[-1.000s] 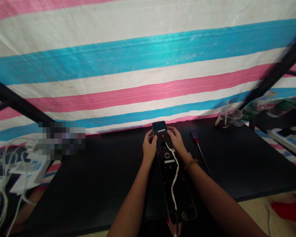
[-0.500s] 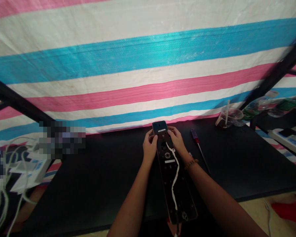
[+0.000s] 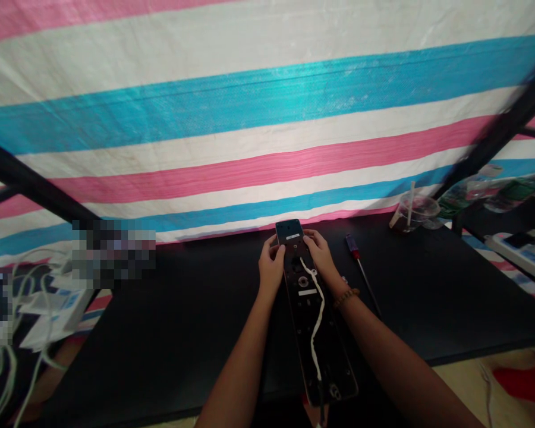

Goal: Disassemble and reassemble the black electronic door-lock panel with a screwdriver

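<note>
A long, dark electronic door lock panel [image 3: 301, 327] lies with its back side up, its near end reaching the table's front edge. A white-sleeved cable runs down its length, and pale labels and screw posts show on it. My left hand [image 3: 271, 261] is closed on its left edge near the far end, thumb on top. On the opposite edge, my right hand [image 3: 320, 252] grips it in the same way, a beaded bracelet on that wrist. The fingers underneath are hidden. To the right of my right hand lies a screwdriver [image 3: 353, 246] with a purple and red handle.
The black table [image 3: 182, 327] stands against a striped plastic sheet [image 3: 249, 172]. A plastic cup with a straw [image 3: 412, 214] is at the back right, beside clear bottles [image 3: 512, 193]. White cables [image 3: 49, 309] and papers are at the left. Dark metal bars slant at both sides.
Both hands keep their hold on the lock panel at its far end. Beyond a very slight shift of the view, nothing visibly moves.
</note>
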A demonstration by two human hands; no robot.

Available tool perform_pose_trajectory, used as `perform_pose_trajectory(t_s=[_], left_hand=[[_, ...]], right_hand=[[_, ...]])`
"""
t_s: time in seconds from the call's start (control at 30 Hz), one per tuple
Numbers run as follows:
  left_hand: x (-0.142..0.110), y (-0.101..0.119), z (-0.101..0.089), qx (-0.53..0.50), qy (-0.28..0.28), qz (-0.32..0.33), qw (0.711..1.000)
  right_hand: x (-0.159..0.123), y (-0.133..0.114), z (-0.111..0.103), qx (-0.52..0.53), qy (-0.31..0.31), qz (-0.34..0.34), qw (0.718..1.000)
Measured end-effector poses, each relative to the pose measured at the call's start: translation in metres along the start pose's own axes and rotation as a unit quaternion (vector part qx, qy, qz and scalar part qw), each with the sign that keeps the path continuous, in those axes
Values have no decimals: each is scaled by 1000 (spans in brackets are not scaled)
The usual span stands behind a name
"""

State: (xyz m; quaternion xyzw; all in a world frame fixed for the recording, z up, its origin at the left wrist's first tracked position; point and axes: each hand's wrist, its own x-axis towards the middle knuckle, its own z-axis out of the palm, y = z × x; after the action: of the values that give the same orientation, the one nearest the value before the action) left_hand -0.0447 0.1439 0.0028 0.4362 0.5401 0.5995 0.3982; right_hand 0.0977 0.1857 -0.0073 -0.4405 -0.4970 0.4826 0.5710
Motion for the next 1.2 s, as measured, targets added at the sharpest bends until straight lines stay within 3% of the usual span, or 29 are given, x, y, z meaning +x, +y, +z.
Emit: perform_pose_trajectory(t_s=[0.83, 1.2], left_hand=[[-11, 14, 3, -43, -8, 39, 998], [-13, 17, 2, -40, -10, 45, 998]], right_hand=[[-12, -23, 3, 44, -11, -59, 997], [-14, -22, 2, 48, -25, -42, 998]])
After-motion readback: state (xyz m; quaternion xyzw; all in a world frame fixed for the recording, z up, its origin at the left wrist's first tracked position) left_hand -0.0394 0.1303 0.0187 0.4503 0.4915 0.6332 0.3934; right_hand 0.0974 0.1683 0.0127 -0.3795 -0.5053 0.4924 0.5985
